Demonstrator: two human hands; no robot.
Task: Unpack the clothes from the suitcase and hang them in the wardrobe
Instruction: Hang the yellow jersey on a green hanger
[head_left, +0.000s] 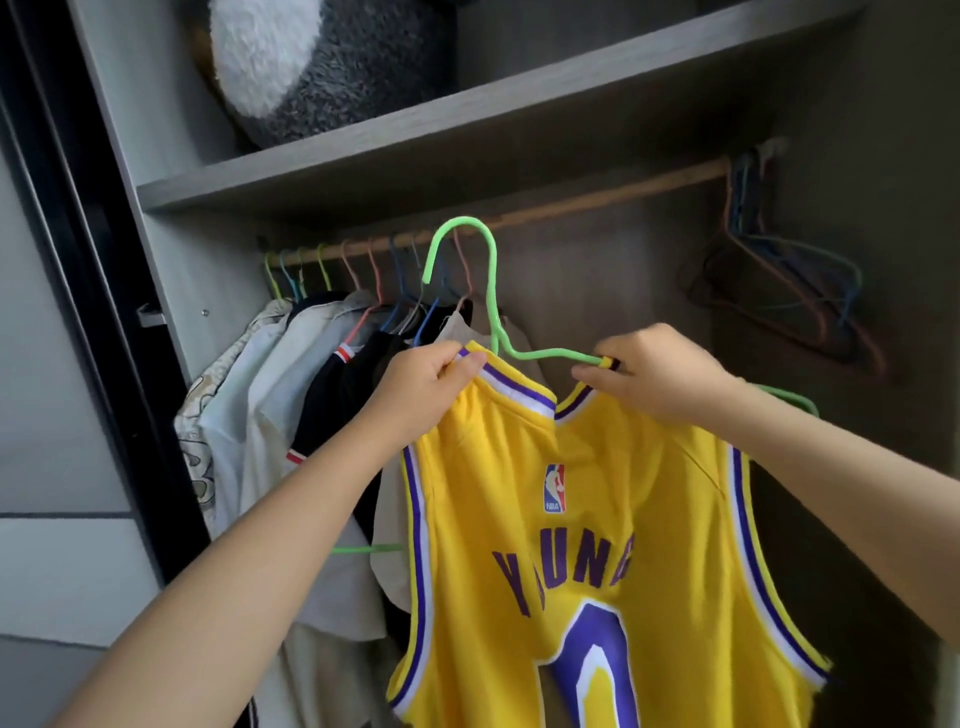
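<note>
Grey woodgrain wardrobe (171, 249), open, wooden rail (597, 200) under a shelf (415, 150); fluffy grey-and-white plush (311, 67) on the shelf. Jersey (597, 493) held up in front of the rail: yellow mesh-like sleeveless top, purple and white trim at neck and armholes, NBA logo patch near the collar, purple letters reading roughly "YOUNG" across creased fabric, big purple digit below, partly cut off. Green coated-wire hanger (467, 270) sits partly inside the jersey, hook up, not on the rail; one arm end pokes out low left, another behind the right wrist. Left hand (421, 395) pinches the jersey's left shoulder strap. Right hand (654, 374) grips the right strap together with the hanger arm. Left on rail: shirts (270, 395), white, black, beige, on coloured hangers. Far right: bunch of bare wire hangers (779, 291).
</note>
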